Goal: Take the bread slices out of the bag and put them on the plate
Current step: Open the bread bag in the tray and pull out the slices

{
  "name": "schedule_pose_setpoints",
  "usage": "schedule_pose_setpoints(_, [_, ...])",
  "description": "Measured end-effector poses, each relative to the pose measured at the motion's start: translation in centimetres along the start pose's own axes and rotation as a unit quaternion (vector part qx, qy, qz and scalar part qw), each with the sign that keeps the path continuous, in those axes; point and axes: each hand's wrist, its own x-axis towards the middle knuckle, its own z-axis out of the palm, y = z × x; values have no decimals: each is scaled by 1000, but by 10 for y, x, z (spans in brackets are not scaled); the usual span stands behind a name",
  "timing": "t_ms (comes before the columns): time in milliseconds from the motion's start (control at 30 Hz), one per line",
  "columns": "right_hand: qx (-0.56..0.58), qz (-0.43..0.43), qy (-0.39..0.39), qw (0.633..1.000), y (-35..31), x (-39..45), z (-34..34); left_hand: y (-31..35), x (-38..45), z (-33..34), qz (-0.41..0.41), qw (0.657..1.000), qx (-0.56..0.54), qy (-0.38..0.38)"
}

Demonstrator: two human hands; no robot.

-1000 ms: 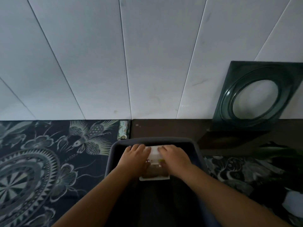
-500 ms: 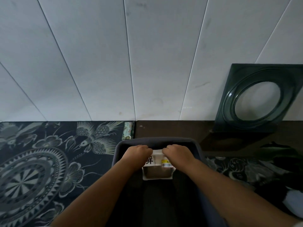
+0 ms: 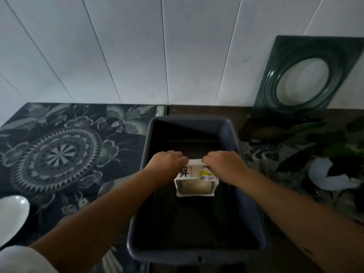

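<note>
The dark grey tray (image 3: 234, 134) sits in front of me on a patterned cloth (image 3: 59, 154), and I place everything by it. Both my forearms reach over its near rim into its middle. Inside the tray, about centred, stands the bread bag (image 3: 195, 180), white with a black printed character and a yellow barcode sticker. My left hand (image 3: 167, 164) is pinched closed on the bag's top left corner and my right hand (image 3: 224, 164) is pinched closed on its top right corner, so the bag hangs just below and between my knuckles, its folded top edge stretched from one grip to the other. Through the bag's clear window I see pale bread (image 3: 194, 187), though I cannot tell separate slices. My fingertips are hidden under the curled hands. Well to the left of the tray, a white plate (image 3: 11, 215) is cut off by the frame edge.
</note>
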Motion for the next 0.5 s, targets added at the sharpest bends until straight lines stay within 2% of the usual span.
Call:
schedule_pose_setpoints(133, [10, -2, 11, 1000, -37, -56, 8, 33, -53, 17, 17, 1000, -4, 11])
schedule_pose_setpoints(267, [31, -9, -13, 999, -69, -101, 23, 59, -98, 37, 22, 1000, -20, 4])
schedule_pose_setpoints(500, [82, 30, -24, 996, -101, -130, 42, 83, -144, 58, -35, 996, -86, -10])
